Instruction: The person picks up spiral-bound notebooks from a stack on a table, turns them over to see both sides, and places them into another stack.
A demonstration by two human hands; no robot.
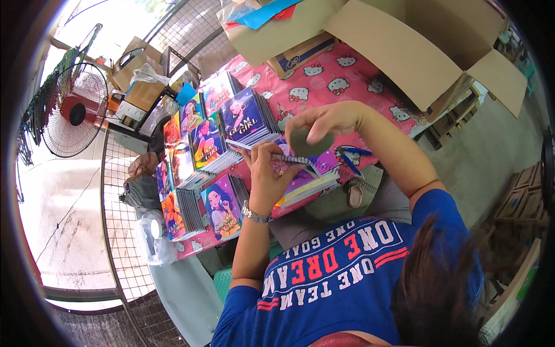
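My left hand (pixel 267 178) grips a spiral-bound notebook (pixel 293 159), held tilted so that its wire edge shows. Just above that edge, my right hand (pixel 324 122) pinches a dark green rounded pad (pixel 311 143) between thumb and fingers. Whether the pad touches the notebook cannot be made out. Under my hands lies a stack of notebooks (pixel 303 186) with purple covers. Left of them stand several more stacks of bright illustrated notebooks, including a purple-blue stack (pixel 243 113) and a front stack (pixel 221 208).
A pink patterned cloth (pixel 315 78) covers the table. Slim blue tools (pixel 350 162) lie near its right edge. Large open cardboard boxes (pixel 393 52) stand at the back right. A fan (pixel 75 113) stands at the left by a wire mesh (pixel 124 202). A plastic bag (pixel 151 240) hangs at the front-left corner.
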